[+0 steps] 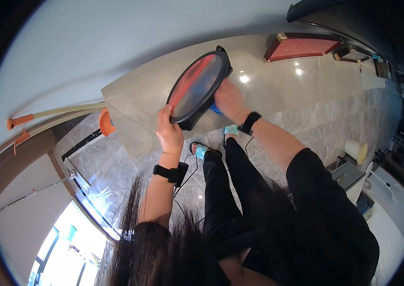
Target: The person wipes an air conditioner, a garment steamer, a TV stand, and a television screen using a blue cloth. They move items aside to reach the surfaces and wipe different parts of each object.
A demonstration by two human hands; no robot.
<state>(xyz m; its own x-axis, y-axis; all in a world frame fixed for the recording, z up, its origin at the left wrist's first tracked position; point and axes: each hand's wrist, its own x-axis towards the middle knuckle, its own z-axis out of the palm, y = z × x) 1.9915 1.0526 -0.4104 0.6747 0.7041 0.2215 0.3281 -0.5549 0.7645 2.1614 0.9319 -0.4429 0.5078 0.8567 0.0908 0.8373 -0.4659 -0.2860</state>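
Note:
My left hand (pixel 169 130) grips the lower left rim of a round panel (pixel 196 87) with a thick black frame, held tilted above a beige counter. Its face shows a red band and a blurred blue patch; whether these are reflected or seen through it, I cannot tell. Close to the right side of the frame is my right hand (pixel 230 102), blurred, its fingers partly hidden. Something blue (pixel 216 108) peeks out between that hand and the rim; most of it is hidden, and its kind is unclear.
The beige counter top (pixel 259 89) runs along the wall. Toward its right end stand a red-faced framed plaque (pixel 304 47) and a smaller frame (pixel 353 54). An orange dustpan (pixel 107 122) is at the left. A white bin (pixel 356 151) and a desk fan (pixel 395 191) are at the right.

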